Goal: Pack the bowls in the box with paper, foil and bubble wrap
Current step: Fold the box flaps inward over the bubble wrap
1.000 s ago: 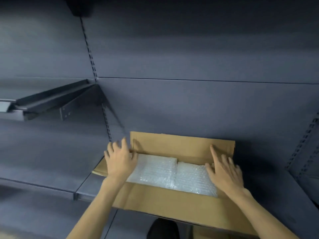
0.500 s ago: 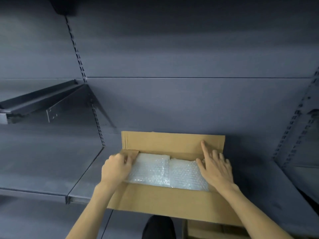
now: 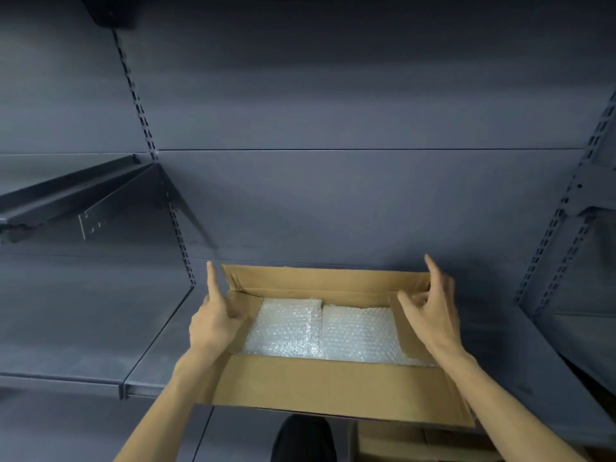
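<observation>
Box [image 3: 333,383], brown cardboard, open-topped, on a dark grey shelf [image 3: 100,345] against the back panel; near flap folded outward toward the person.

Head view. Contents: two bubble wrap bundles [image 3: 320,331] side by side inside the box; what they hold is hidden.

Left hand [image 3: 216,323]: at the box's left end, index finger pointing straight up, thumb and remaining fingers pinching the left side flap [image 3: 245,311].

Right hand [image 3: 433,315]: at the box's right end, index finger raised, thumb and curled fingers at the right side flap [image 3: 408,325]; the grip looks like a light pinch, contact partly hidden.

Change from half a second ago: both hands lay flatter on the box ends; now index fingers are lifted and both side flaps tilt inward.

Cut off: a second cardboard item [image 3: 416,441] below the box, partly out of frame.
</observation>
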